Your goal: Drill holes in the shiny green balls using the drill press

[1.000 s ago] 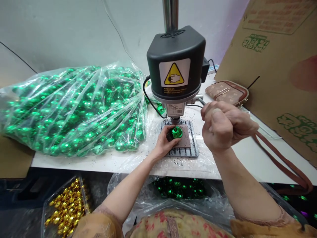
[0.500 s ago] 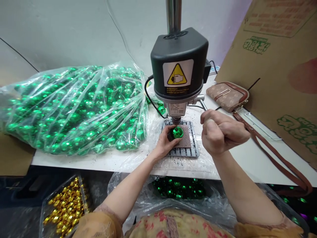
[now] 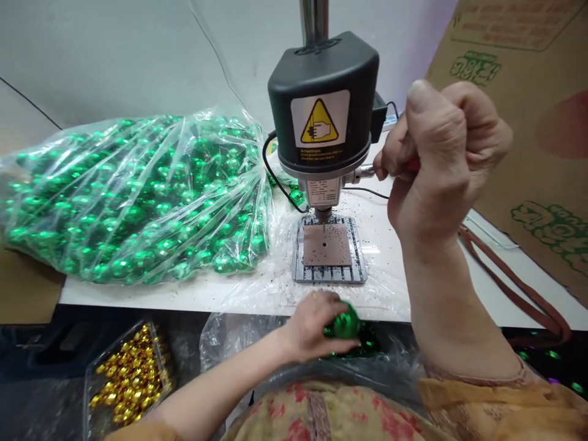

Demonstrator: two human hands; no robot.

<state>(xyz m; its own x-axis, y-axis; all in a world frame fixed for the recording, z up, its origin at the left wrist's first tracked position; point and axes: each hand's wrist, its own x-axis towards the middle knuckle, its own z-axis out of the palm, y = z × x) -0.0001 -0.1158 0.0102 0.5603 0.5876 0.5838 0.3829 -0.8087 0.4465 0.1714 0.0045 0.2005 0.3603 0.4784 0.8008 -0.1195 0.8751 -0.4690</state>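
Note:
My left hand (image 3: 309,327) is closed around a shiny green ball (image 3: 345,323), just in front of the table edge and above an open plastic bag (image 3: 220,340) of green balls. My right hand (image 3: 438,153) makes a fist around the feed lever (image 3: 366,171) of a small black drill press (image 3: 324,104); most of the lever is hidden by the fingers. The drill bit points down over a brown pad (image 3: 316,254) with a small dark hole. Under the pad lies the slotted metal base (image 3: 331,275), sprinkled with dark shavings.
A big clear bag of green faceted balls (image 3: 138,202) lies left on the white table (image 3: 184,298). Gold balls (image 3: 131,380) fill a clear bin at lower left. A cardboard box (image 3: 528,165) stands at right, near a brown strap (image 3: 509,288).
My left hand has carried the green ball off the pad, toward me and down past the table edge. My right hand has risen with the lever.

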